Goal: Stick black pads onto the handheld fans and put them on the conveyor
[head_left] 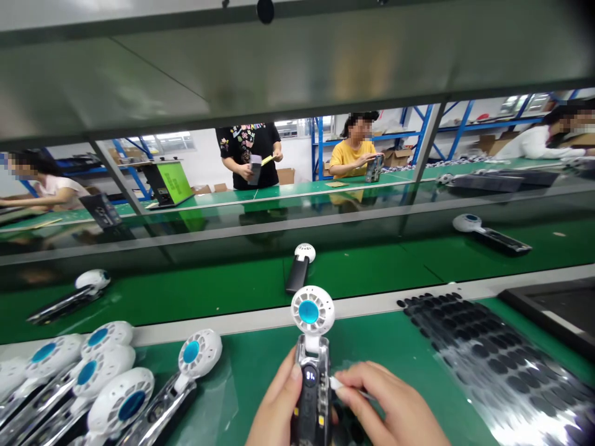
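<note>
My left hand [277,406] is closed round the dark handle of a handheld fan [312,313], holding it upright. The fan has a white round head with a blue centre, and a lit display on its handle reads about 91. Between the thumb and fingers of my right hand [388,399] is a small white piece [334,383], perhaps a plug, against the right side of the handle. What lies below it is partly hidden by my hand.
Several more handheld fans [125,402] lie at the left. A sheet of black round stickers [493,365] lies at the right, beside a black tray [558,310]. Fans rest on the green conveyor belt [372,272] ahead. Co-workers [356,155] work beyond it; a metal shelf [279,68] hangs overhead.
</note>
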